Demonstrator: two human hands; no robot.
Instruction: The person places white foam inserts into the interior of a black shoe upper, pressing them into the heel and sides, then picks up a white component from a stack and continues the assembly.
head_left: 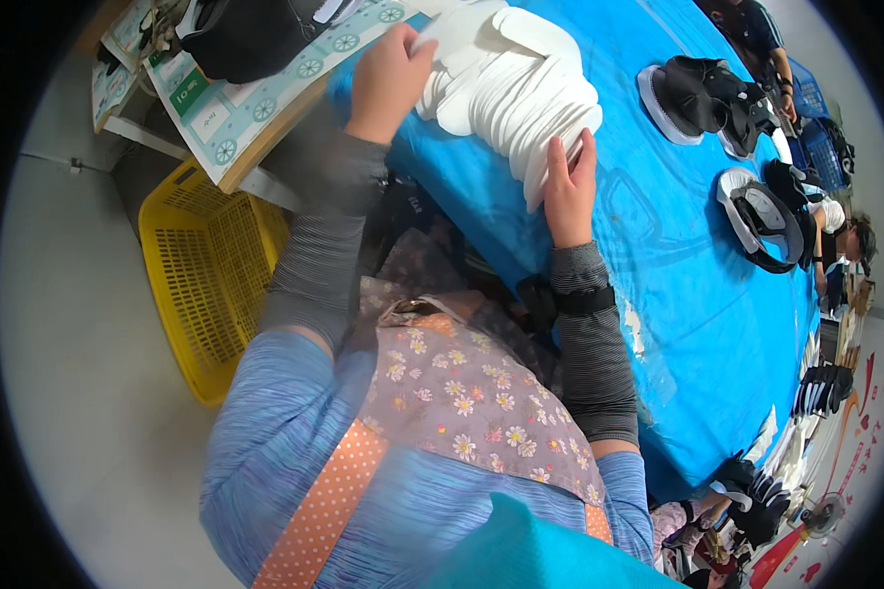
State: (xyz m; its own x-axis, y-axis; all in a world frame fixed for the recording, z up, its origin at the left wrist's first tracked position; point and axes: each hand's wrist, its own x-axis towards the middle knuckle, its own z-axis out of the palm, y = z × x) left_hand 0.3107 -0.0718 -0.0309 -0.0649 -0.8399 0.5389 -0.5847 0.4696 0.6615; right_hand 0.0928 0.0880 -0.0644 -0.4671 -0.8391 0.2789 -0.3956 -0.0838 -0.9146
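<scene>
A fanned pile of thin white insoles (pixel 525 83) lies on the blue-covered table, many of them overlapping in a slanting row. My left hand (pixel 388 83) is at the pile's left side, its fingers curled and pinched at the edge of a white insole, with some blur at the fingertips. At the right, near end of the row, my right hand (pixel 571 191) has its thumb and fingers around the end insoles, steadying them. The parts of the insoles beneath my fingers are hidden.
The blue cover (pixel 648 255) bears black-and-white shoes (pixel 692 98) and more shoe pieces (pixel 766 221) to the right. A yellow plastic basket (pixel 201 275) stands at left below a patterned table (pixel 255 108) with a black item (pixel 255 34) on it. Other people work at the far right.
</scene>
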